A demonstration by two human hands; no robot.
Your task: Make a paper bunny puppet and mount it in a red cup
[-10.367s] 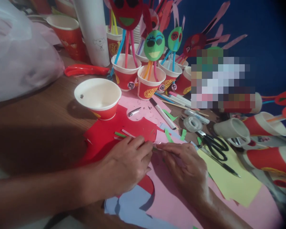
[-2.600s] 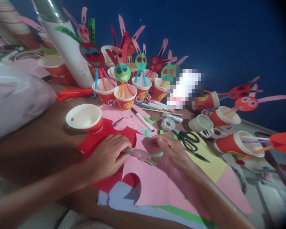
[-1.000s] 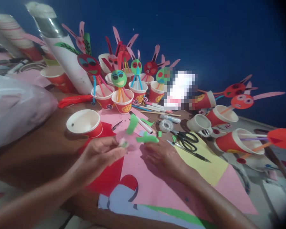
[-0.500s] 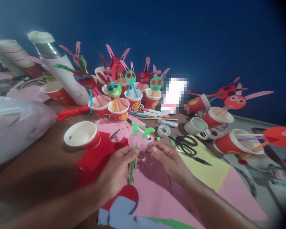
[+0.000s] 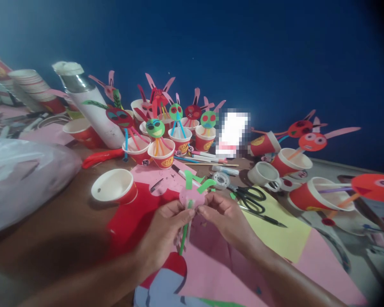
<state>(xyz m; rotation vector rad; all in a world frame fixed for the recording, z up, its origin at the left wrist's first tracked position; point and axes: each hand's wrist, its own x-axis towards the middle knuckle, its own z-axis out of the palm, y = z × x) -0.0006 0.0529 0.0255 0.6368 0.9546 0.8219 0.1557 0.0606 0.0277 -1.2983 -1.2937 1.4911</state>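
A pink paper disc (image 5: 190,196) with two curled green paper strips on top is held upright between my hands. A green straw (image 5: 184,234) hangs below it, with pale strips alongside. My left hand (image 5: 166,226) pinches the disc's lower edge and the straw top between thumb and fingers. From the other side, my right hand (image 5: 225,217) presses thumb and fingers on the disc's lower right edge. Under the hands lie red paper (image 5: 128,217) and pink paper (image 5: 208,260). The black scissors (image 5: 251,199) lie right of the disc, partly on yellow paper (image 5: 284,238).
Paper cups (image 5: 161,155) holding paper-faced straw figures stand behind. An open cup (image 5: 112,187) tilts at left, near a plastic bag (image 5: 28,179) and a flask (image 5: 94,111). At right are a white mug (image 5: 264,174), a tape roll (image 5: 220,180), a pen (image 5: 272,221) and more cups.
The view has shifted, so most things sit slightly lower. My right hand has closed in on the disc's lower right edge, and its fingertips now meet my left hand's.
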